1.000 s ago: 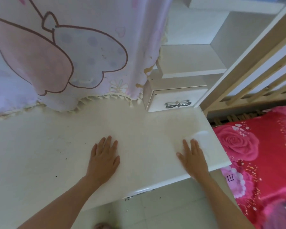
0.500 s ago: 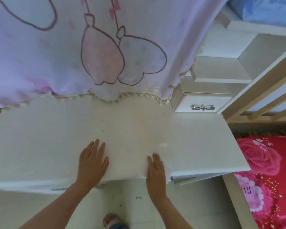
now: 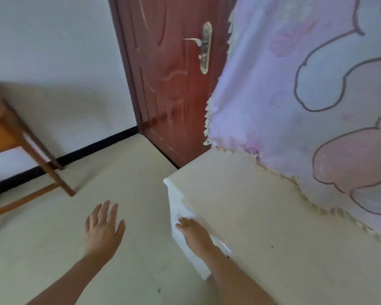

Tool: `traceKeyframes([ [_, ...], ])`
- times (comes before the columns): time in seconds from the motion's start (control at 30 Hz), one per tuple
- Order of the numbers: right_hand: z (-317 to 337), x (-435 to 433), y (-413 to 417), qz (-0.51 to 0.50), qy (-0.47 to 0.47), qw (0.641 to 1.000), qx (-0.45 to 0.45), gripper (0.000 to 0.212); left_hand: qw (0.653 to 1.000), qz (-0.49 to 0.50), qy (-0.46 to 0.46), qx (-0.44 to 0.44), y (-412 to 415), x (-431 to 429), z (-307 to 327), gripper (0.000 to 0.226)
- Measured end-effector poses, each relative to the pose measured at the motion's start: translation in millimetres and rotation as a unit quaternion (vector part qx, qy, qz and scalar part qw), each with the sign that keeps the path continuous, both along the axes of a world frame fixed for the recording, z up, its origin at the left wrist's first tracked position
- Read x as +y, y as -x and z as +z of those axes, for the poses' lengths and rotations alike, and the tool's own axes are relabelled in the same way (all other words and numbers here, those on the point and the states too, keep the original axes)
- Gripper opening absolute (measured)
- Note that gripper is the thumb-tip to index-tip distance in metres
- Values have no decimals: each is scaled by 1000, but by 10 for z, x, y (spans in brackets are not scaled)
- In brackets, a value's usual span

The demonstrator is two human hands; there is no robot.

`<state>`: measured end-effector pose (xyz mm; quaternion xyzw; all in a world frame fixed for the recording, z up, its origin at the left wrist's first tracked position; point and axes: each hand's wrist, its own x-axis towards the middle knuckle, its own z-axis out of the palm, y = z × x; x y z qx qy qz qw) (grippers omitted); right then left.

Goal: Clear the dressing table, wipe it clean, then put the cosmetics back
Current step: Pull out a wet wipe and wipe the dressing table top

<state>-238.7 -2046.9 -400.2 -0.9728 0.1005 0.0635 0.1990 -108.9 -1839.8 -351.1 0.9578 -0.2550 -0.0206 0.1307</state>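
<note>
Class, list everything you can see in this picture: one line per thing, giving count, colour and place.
table: one, cream, right half
wipe: one, white, at the table's left edge
cloth: one, lilac with pink cartoon shapes, hanging over the table's back
door: one, red-brown, top centre
handle: one, metal, on the door
wooden frame: one, brown, far left
skirting: one, black, foot of the wall
left hand: one, fingers spread, above the floor
right hand: one, flat on the wipe

Of the person, only two bare arms are shown: a bare left forearm (image 3: pixel 75 280) ending in the uncovered left hand (image 3: pixel 102 230), and a bare right forearm (image 3: pixel 231 276) ending in the uncovered right hand (image 3: pixel 195 233). Nail detail is lost to blur.
</note>
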Motion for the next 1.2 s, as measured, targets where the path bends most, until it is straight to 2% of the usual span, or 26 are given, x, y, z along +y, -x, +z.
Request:
traceKeyframes([
  [0.07,102,143,-220,41,-23,999,8,50,999,44,5,2,54,263,45,73],
  [0.17,297,521,-497,95,-39,995,-20,45,993,118,23,7,181,702,102,85],
  [0.27,546,960,-671,137,-58,987,-57,36,985,171,33,7,295,1114,196,75],
  [0.43,926,1786,-734,183,-42,979,-78,40,973,225,43,-17,542,1874,501,67],
  [0.57,1205,2702,-631,208,-67,970,-103,43,960,272,52,-44,973,2849,681,96],
  [0.7,1404,3720,-451,222,-111,962,-114,38,932,352,69,-55,1542,3953,804,98],
  [0.83,1540,4605,-238,277,-132,945,-112,32,901,424,73,-60,2127,4821,894,98],
  [1.0,1670,5465,-65,337,-143,926,-86,30,866,489,72,-68,2663,5568,990,98],
  [1.2,1751,6227,-93,397,-141,904,-77,41,839,533,69,-83,2870,6148,1039,96],
])
